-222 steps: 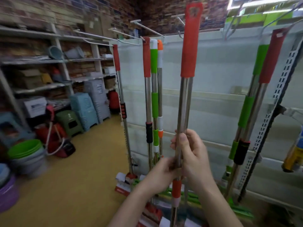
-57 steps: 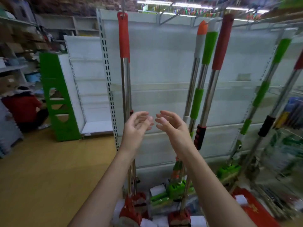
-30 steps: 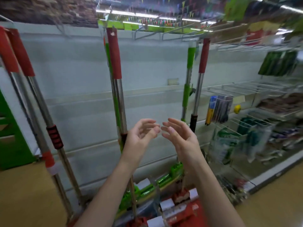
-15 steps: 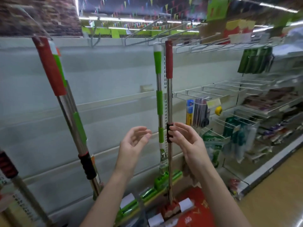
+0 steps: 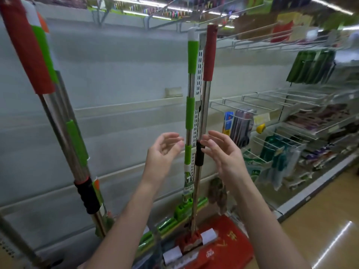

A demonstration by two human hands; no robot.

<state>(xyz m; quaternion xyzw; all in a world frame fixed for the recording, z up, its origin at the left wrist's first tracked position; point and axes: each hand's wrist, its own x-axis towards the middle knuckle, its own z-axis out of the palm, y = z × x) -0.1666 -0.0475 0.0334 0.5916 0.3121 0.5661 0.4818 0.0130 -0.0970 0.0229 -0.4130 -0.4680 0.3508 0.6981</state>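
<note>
Hovering with an empty, wide-open grip on each side of the red-handled mop (image 5: 208, 53), left hand (image 5: 163, 150) at nine o'clock, right hand (image 5: 223, 152) at three o'clock by its black collar (image 5: 199, 153), probably to steady it, standing upright against the shelving (image 5: 116, 74) beside a green-handled mop (image 5: 192, 55).

Leftmost mop (image 5: 25, 55) — top cut off.
</note>
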